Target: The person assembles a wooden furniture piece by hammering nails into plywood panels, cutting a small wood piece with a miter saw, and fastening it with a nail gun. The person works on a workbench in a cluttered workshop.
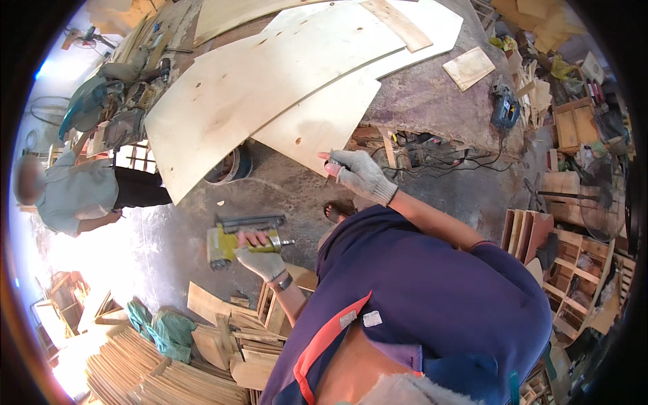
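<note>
My left hand (262, 262), in a pale fingerless work glove, is wrapped round the grip of a yellow-green nail gun (221, 248). Its long dark magazine points away from me and a metal air fitting sticks out to the right, with no hose seen on it. Further right, my right hand (366, 177), gloved the same way, is closed with the fingers pinched round a small dark thing too small to name. Just beyond that hand is the near corner of a pale plywood sheet (320, 121); a larger plywood sheet (229, 94) overlaps it.
A purple-stained worktable (425, 101) carries the sheets, a small board (468, 68) and a blue jigsaw (505, 108). Cables (445, 165) hang below its edge. Stacked wood strips (182, 378) lie near left, wooden frames (574, 270) and a fan (597, 196) right. Another person (81, 189) stands far left.
</note>
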Tool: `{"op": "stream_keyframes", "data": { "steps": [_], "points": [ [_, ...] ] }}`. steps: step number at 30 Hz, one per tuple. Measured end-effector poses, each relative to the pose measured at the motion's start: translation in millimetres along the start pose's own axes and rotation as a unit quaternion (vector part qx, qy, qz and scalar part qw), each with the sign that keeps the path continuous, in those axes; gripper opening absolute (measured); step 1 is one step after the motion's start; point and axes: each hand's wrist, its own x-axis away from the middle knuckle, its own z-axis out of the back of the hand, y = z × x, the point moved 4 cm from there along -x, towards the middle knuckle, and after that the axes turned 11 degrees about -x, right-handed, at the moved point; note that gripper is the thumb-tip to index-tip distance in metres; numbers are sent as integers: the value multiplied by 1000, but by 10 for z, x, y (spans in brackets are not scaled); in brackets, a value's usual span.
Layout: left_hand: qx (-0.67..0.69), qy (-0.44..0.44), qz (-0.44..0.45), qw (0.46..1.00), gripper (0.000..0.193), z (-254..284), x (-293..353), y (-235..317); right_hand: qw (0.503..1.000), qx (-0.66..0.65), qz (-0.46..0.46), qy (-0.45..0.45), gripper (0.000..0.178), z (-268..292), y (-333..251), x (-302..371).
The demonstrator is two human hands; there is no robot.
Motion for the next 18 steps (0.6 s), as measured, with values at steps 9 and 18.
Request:
{"op": "stream_keyframes", "data": {
  "steps": [9, 18],
  "points": [
    [148, -470, -93, 865, 22, -2544, 368, 899, 978, 87, 166, 87, 63, 941, -1083, 155],
    [104, -636, -44, 763, 14, -4594, 1444, 554, 898, 100, 427, 35, 87, 2322, -1637, 48]
  ]
}}
